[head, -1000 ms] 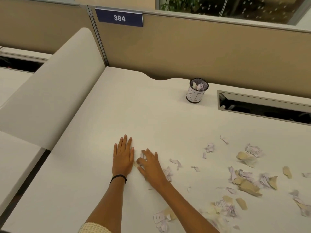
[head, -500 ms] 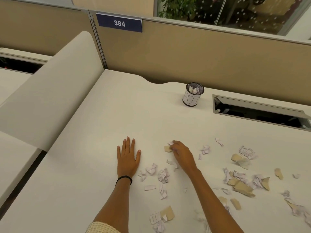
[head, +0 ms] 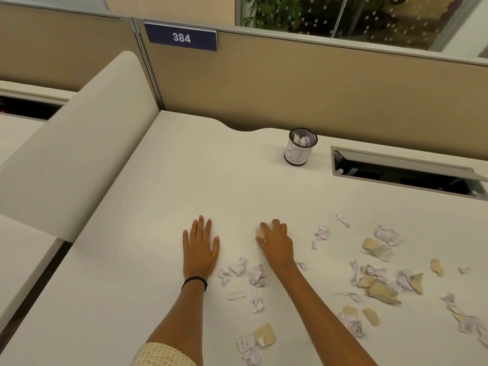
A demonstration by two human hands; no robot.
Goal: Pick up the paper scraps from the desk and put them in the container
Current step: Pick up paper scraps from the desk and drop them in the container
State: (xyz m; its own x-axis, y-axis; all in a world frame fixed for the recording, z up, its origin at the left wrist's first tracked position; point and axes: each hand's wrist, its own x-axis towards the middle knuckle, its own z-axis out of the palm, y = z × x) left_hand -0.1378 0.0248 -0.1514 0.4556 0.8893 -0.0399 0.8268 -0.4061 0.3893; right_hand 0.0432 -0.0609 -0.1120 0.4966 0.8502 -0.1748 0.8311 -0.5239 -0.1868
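Torn white and tan paper scraps [head: 380, 282] lie scattered over the right half of the white desk [head: 163, 196], with a smaller cluster [head: 245, 273] between my forearms. My right hand [head: 276, 243] is curled over a tan scrap [head: 259, 233], fingers closed around it on the desk surface. My left hand [head: 200, 247] lies flat on the desk, fingers spread, holding nothing; a black band circles its wrist. A black mesh cup labelled BIN [head: 301, 150] stands upright at the back of the desk with some scraps inside, well beyond both hands.
A tan partition [head: 303, 83] with a blue 384 sign [head: 181, 37] closes the back. A cream side divider [head: 68, 143] rises on the left. An open cable slot [head: 406, 171] sits in the desk right of the cup.
My right hand moved right and forward from beside the left hand and closed on a tan scrap, uncovering the small cluster of scraps. The left hand stayed flat.
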